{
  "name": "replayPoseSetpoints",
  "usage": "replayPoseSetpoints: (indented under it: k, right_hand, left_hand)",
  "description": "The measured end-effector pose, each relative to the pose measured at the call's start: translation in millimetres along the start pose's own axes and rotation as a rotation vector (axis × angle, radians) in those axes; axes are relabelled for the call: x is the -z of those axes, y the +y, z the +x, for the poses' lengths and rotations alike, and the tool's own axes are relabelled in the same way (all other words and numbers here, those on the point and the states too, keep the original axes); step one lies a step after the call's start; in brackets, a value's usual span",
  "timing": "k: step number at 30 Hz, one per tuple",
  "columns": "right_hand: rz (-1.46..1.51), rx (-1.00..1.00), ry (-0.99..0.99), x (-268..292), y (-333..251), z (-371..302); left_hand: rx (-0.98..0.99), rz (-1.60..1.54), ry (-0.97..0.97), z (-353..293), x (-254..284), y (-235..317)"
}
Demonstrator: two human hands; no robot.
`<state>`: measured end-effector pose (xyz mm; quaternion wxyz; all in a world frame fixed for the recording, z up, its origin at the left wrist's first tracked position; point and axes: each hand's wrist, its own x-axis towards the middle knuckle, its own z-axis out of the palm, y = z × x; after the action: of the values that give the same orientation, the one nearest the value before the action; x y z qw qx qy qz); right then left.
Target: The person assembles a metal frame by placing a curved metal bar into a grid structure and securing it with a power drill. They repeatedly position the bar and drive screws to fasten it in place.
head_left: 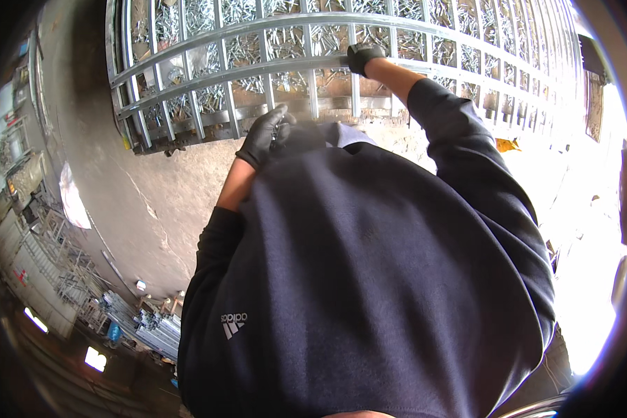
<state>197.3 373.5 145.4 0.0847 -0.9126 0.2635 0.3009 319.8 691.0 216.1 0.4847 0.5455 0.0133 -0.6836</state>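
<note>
A silver metal fence panel (238, 70), made of long rails crossed by thin upright bars, lies in front of me. My right hand (366, 58), in a dark glove, is closed at the panel's nearer rail, beside one of the bars. Below the panel's near edge is my left hand (263, 136), also in a dark glove. Its fingers are curled in front of my chest, and what they hold, if anything, I cannot make out. Many small shiny metal pieces (285, 43) lie scattered beneath the bars.
Concrete floor (153, 181) stretches to the left of the panel. Bundled metal bars (157, 331) and a blue container (113, 331) stand at the lower left. A white sheet-like thing (72, 196) lies at the left. Strong light washes out the right side, near an orange scrap (507, 145).
</note>
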Motion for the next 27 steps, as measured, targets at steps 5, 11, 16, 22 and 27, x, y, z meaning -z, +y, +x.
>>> replayPoseSetpoints:
  k: [5, 11, 16, 22, 27]
  right_hand:
    - [-0.012, 0.035, -0.216, 3, 14, 19]
    - [0.799, 0.196, -0.112, 11, -21, -50]
    - [1.036, 0.676, 0.228, 20, -117, -128]
    - [0.699, 0.456, 0.126, 37, -131, -148]
    - [0.536, 0.483, 0.013, 17, -128, -142]
  left_hand:
    - [0.044, -0.162, 0.024, -7, 16, 2]
    - [0.083, -0.237, 0.007, -1, 17, 8]
    - [0.070, -0.264, 0.188, 13, 3, 3]
    - [0.188, -0.166, 0.012, 29, -8, -9]
    - [0.132, -0.141, -0.095, 34, -17, -15]
